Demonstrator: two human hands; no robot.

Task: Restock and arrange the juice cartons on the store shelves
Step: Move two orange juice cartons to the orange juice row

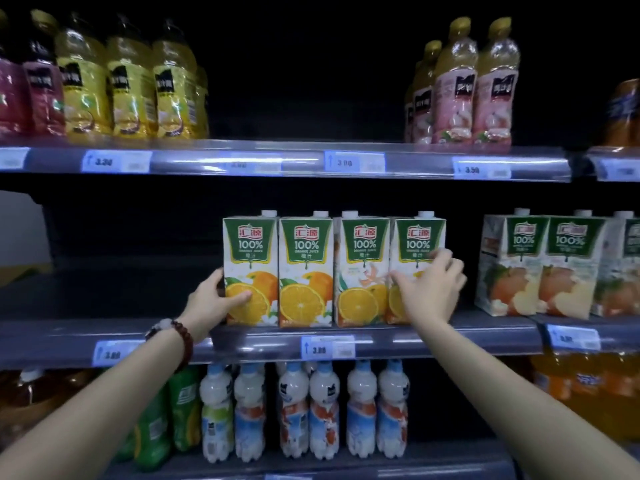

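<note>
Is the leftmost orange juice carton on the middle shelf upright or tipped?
Upright. The leftmost orange juice carton stands flat on the middle shelf, cap on top, level with its neighbours; the left hand grips its lower left side.

1. Both bare forearms reach forward and upward, converging toward twelve o'clock.
2. The left hand (211, 299), its wrist ringed by a dark beaded bracelet (173, 337), has its fingers (239, 297) curled closed, thumb lying toward three o'clock.
3. The right hand (431, 289) is spread, fingers fanned toward eleven o'clock.
</note>
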